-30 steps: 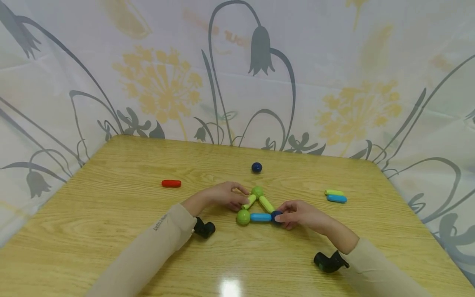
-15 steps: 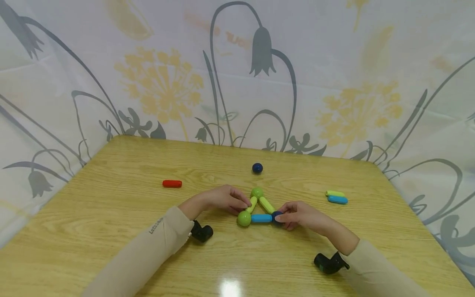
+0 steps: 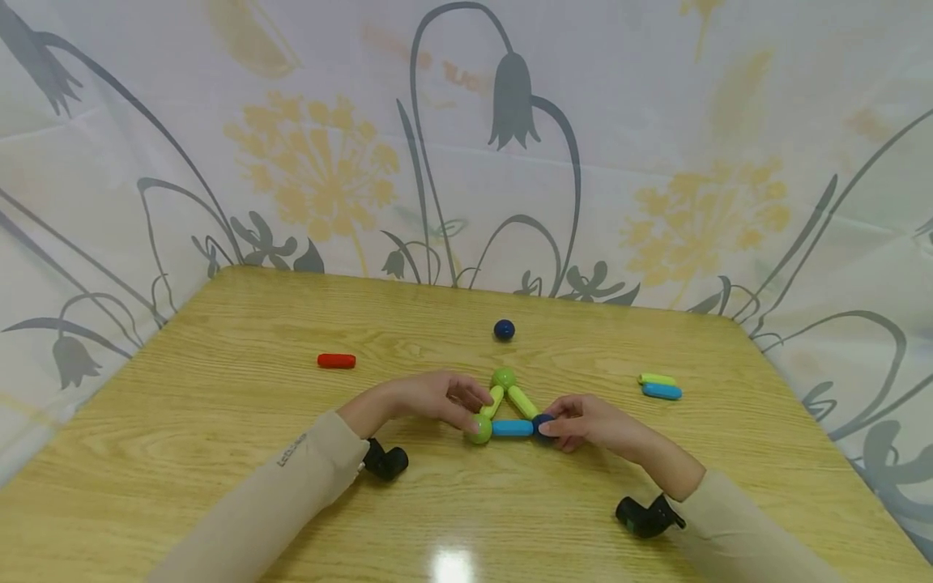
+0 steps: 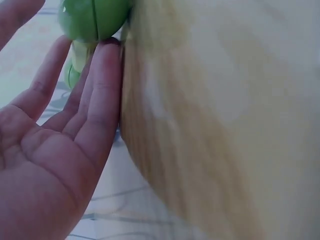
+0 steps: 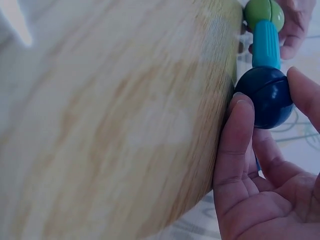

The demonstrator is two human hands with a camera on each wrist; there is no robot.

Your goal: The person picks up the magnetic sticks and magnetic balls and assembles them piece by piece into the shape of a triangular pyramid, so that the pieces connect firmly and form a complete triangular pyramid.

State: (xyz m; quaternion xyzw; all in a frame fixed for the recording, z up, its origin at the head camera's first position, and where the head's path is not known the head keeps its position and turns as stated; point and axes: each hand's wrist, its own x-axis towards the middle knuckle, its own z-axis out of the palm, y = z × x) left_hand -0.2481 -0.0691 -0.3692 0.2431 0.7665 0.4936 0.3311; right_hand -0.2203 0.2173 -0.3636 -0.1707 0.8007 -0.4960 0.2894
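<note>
A triangle of rods and balls lies on the wooden table. It has a green ball (image 3: 479, 429) at near left, another green ball (image 3: 504, 378) at the far corner and a dark blue ball (image 3: 543, 426) at near right. Two yellow-green rods (image 3: 522, 403) and a blue rod (image 3: 513, 428) form its sides. My left hand (image 3: 435, 399) is at the near-left ball; in the left wrist view, fairly straight fingers (image 4: 102, 95) reach its underside. My right hand (image 3: 590, 423) pinches the dark blue ball (image 5: 265, 97) between thumb and fingers.
A loose dark blue ball (image 3: 504, 329) lies behind the triangle. To the left is a red rod (image 3: 337, 361); to the right, a yellow-green rod (image 3: 657, 379) and a blue rod (image 3: 662, 391) lie side by side. A patterned cloth (image 3: 466, 146) hangs behind the table.
The left hand has shifted from the left yellow-green rod toward the near-left green ball. That rod, earlier standing off the ball, now meets it. The right hand stays at the dark blue ball.
</note>
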